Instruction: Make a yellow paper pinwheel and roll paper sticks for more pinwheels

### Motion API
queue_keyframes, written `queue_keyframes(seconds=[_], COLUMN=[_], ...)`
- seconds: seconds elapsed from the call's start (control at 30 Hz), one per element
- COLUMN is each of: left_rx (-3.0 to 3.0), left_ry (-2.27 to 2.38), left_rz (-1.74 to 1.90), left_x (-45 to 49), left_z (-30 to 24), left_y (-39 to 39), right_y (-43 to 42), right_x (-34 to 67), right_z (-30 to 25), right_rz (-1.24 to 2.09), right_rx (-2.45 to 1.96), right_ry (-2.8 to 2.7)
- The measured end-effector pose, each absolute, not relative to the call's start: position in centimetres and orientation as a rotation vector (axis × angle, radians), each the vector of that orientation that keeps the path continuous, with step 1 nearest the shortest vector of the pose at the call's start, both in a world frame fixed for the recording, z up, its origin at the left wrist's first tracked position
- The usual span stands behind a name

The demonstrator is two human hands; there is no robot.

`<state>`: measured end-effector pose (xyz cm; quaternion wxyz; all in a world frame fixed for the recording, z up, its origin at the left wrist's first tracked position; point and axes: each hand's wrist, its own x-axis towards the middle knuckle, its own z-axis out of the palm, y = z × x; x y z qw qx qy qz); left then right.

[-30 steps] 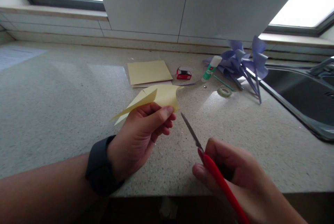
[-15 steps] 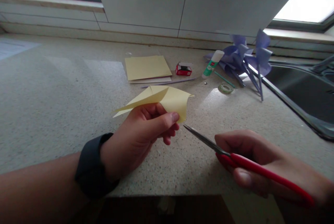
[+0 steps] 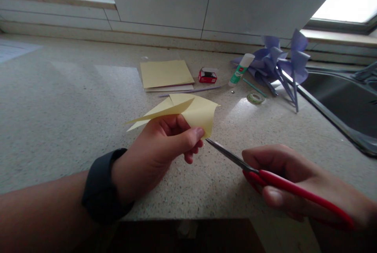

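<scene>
A folded sheet of pale yellow paper (image 3: 198,111), with creases and slits, is pinched between the thumb and fingers of my left hand (image 3: 165,143) above the countertop. My right hand (image 3: 290,178) grips red-handled scissors (image 3: 235,160), whose metal blades point left and look closed. Their tips are right by the paper's lower right corner, close to my left thumb; whether they touch it I cannot tell. Part of the right hand's fingers is hidden behind the handles.
Behind the hands lie a stack of yellow paper (image 3: 166,74), a small red box (image 3: 207,75), a thin purple stick (image 3: 191,91), a glue stick (image 3: 241,70) and a tape roll (image 3: 255,98). Purple paper pinwheels (image 3: 294,56) stand near the sink (image 3: 335,99) on the right.
The scissor tips are slightly closer to the paper's lower corner. The paper has tilted a little in my left hand, and the view has shifted slightly.
</scene>
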<state>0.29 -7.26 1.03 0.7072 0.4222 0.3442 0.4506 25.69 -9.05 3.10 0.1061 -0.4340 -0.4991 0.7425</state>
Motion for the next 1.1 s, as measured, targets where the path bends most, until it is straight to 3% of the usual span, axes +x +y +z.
queue_keyframes(seconds=[1.1], left_rx=[0.955], left_ry=[0.788], left_rz=[0.984], left_x=[0.35], left_z=[0.99], left_y=[-7.17], right_y=[-8.84], right_x=[25.70], right_z=[3.27], right_rz=[2.149], right_rx=[-1.349], right_ry=[-1.532])
